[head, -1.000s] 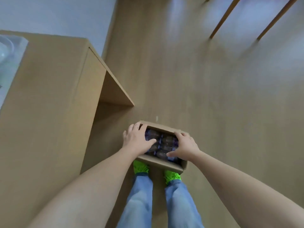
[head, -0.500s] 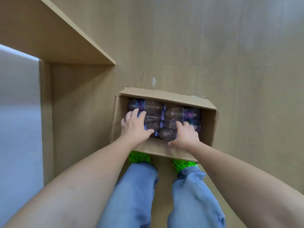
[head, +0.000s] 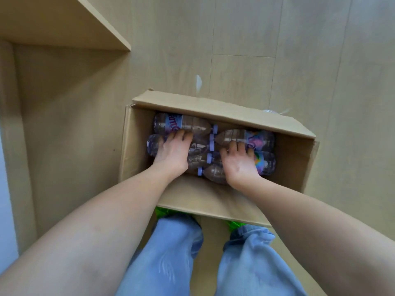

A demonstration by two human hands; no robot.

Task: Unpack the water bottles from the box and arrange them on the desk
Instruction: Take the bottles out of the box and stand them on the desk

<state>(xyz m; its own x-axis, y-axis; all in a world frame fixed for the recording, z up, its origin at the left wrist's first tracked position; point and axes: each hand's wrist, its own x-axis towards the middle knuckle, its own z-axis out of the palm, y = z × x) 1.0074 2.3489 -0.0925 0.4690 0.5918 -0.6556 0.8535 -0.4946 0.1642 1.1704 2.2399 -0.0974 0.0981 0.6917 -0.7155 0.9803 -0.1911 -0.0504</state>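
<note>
Open cardboard box point(head: 224, 111) at six o'clock; left hand point(head: 173, 151) and right hand point(head: 240, 163) curl around lying water bottles point(head: 192, 124).

Plain tan cardboard box point(head: 215, 201). Clear plastic bottles point(head: 188, 124) with pale purple caps point(head: 214, 128); the left labels are lilac with darker purple lettering, the right labels point(head: 258, 139) lilac with pink, green and yellow patches. Light wood-grain floor point(head: 299, 60); matching pale wood desk point(head: 53, 22). Faded light-blue jeans point(head: 166, 259); bright neon-green footwear point(head: 160, 211).
</note>
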